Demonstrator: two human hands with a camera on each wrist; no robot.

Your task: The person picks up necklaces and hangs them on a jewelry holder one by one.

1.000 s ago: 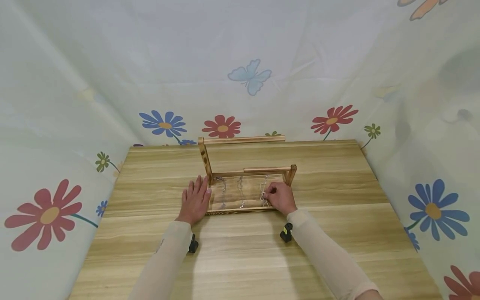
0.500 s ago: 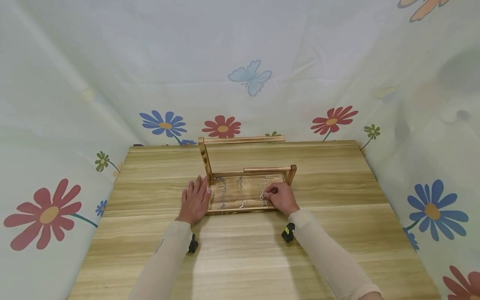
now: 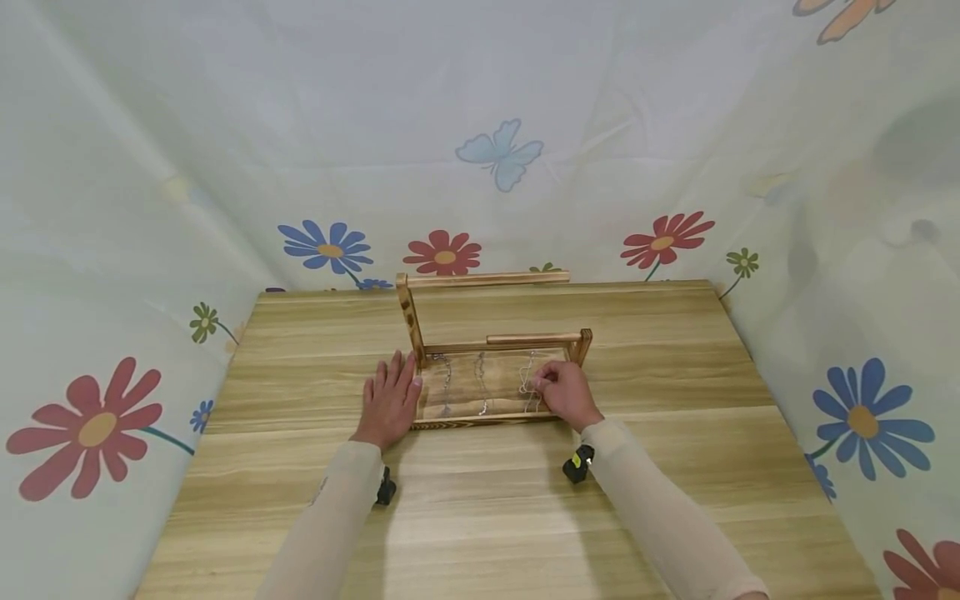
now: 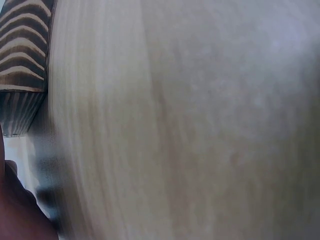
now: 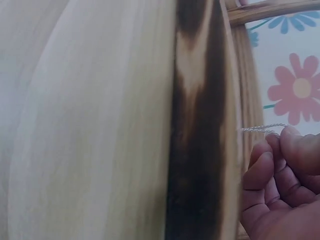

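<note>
A wooden jewelry stand (image 3: 480, 422) with a shallow tray base sits on the table. Across the tray lie a silver chain (image 3: 447, 385) at the left and another silver chain (image 3: 482, 383) in the middle. At the tray's right end, my right hand (image 3: 570, 396) pinches a third thin silver chain (image 3: 524, 381) between thumb and fingertips; the right wrist view shows a doubled strand of the chain (image 5: 262, 128) coming from the pinch. My left hand (image 3: 388, 404) lies with straight fingers against the stand's left side. In the left wrist view, only a dark part of that hand shows.
An upright post (image 3: 409, 315) at the stand's left carries a long upper bar (image 3: 487, 279). A shorter post (image 3: 582, 348) at the right carries a lower bar (image 3: 532, 339). The wood-grain table (image 3: 480, 500) meets a flower-printed cloth backdrop (image 3: 360, 167) behind and at both sides.
My right hand has shifted slightly right and away from me, still pinching the chain, whose loops now lie differently. The left hand and the stand have stayed put.
</note>
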